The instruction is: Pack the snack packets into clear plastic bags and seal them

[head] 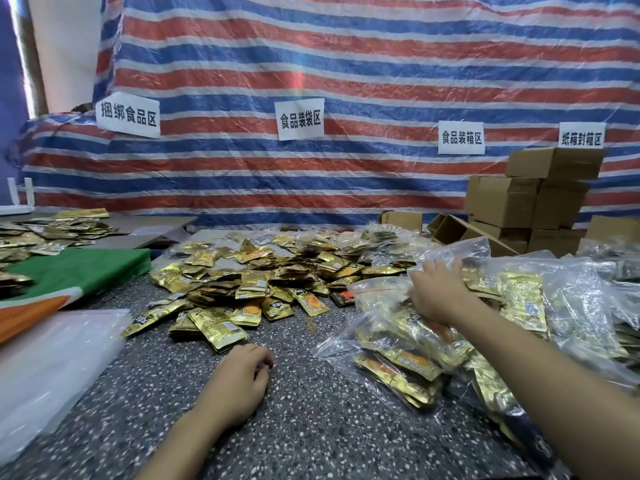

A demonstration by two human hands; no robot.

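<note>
Head view: speckled grey tabletop (294,420), one person's two bare arms in frame.

Left hand (239,379) rests on bare tabletop at lower centre. Its fingers are loosely curled and hold nothing. It sits just below the near edge of the loose snack packets (242,285), not touching them.

Right hand (436,296) lies on top of a filled clear plastic bag (398,344). Fingers (446,268) are extended and spread, pressing flat, no grip. The bag holds gold packets and lies on its side at centre-right, with its red zip strip end towards the loose pile.

More filled bags (571,299) are heaped at right, touching that bag.

The loose gold packets form a wide heap at tabletop centre. A second scatter of packets (45,233) lies far left.

Stack of empty clear bags (52,358) at lower left, green-and-orange cloth (76,275) just behind it.

Cardboard boxes (530,199) are stacked at the right rear. Behind everything hangs a red-white-blue striped tarp (346,81) carrying paper signs (300,118).
</note>
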